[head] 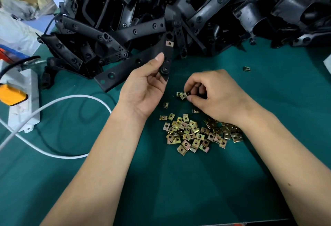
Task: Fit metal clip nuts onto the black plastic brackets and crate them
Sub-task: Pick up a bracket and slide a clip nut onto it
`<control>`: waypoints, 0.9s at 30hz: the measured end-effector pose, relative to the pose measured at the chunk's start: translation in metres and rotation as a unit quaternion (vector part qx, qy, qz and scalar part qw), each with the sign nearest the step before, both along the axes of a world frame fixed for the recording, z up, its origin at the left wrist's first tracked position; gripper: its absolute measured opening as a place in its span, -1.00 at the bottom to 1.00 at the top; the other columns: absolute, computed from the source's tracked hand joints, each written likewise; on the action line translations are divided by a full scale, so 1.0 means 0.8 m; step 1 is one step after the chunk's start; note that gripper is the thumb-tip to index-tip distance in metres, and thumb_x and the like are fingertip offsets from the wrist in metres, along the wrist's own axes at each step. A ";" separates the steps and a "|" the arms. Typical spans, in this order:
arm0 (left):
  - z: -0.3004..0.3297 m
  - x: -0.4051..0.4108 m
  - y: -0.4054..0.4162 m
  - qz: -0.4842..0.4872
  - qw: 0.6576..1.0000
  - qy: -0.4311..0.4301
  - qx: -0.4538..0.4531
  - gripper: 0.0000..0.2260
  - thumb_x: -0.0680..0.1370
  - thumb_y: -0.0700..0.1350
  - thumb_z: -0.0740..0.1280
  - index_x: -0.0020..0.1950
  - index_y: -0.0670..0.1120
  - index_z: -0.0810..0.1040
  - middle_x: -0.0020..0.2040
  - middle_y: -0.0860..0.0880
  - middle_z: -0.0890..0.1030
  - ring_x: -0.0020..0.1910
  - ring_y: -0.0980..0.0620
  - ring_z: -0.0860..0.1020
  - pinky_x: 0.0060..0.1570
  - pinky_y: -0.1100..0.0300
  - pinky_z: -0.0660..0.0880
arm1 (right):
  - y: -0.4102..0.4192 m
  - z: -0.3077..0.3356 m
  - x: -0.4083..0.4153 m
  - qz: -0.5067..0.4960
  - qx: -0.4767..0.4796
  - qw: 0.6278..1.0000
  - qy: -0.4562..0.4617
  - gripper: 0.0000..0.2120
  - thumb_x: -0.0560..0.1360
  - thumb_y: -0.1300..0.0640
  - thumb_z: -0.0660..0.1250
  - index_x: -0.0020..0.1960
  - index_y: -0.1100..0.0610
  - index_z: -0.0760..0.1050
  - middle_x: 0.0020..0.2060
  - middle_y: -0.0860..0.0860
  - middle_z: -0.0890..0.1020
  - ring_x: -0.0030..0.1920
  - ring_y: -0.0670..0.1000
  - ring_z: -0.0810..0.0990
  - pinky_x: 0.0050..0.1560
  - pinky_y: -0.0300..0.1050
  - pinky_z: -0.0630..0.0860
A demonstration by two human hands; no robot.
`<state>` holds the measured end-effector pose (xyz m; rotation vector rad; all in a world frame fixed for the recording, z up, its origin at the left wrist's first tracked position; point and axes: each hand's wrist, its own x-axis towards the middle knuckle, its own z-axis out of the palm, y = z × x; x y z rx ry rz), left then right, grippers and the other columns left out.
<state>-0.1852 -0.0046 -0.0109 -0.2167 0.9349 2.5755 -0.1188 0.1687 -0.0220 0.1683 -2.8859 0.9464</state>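
Note:
My left hand holds a black plastic bracket upright by its lower end, thumb on the front. One brass-coloured clip nut sits on the bracket's upper end. My right hand rests on the green mat, its fingertips pinched on clip nuts at the upper edge of the loose heap. A heap of several clip nuts lies on the mat under and in front of my right wrist. A large pile of black brackets fills the back of the table.
A lone clip nut lies apart at the right. At the left stand a white power strip with a yellow-orange plug, a white cable and a black cable looping over the green mat. Cardboard boxes at far left.

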 end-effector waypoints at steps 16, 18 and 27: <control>-0.010 0.013 0.016 -0.065 0.997 0.024 -0.023 -0.89 0.39 -0.29 0.44 -0.12 -0.26 0.72 -0.12 -0.15 0.74 -0.18 0.03 0.73 -0.19 0.25 0.64 | -0.010 -0.005 -0.003 -0.076 -0.489 0.868 0.037 -0.87 0.54 0.31 0.46 0.00 0.12 0.72 -0.26 0.01 0.69 -0.28 0.02 0.55 -0.17 -0.10 0.54; -0.010 0.013 0.016 -0.070 0.997 0.028 -0.024 -0.84 0.39 -0.28 0.44 -0.06 -0.27 0.69 -0.11 -0.16 0.74 -0.17 0.02 0.73 -0.16 0.23 0.65 | -0.012 -0.004 -0.003 -0.088 -0.516 0.851 0.023 -0.90 0.54 0.33 0.46 0.01 0.17 0.68 -0.27 0.01 0.66 -0.28 0.00 0.54 -0.18 -0.12 0.53; -0.011 0.014 0.018 -0.095 0.993 0.043 -0.054 -0.77 0.39 -0.25 0.46 0.03 -0.24 0.70 0.02 -0.17 0.73 -0.02 -0.01 0.71 0.13 0.15 0.65 | -0.009 0.004 0.000 -0.093 -0.602 0.793 -0.025 -0.81 0.52 0.40 0.43 0.03 0.18 0.52 -0.26 0.05 0.66 -0.30 -0.02 0.52 -0.22 -0.17 0.50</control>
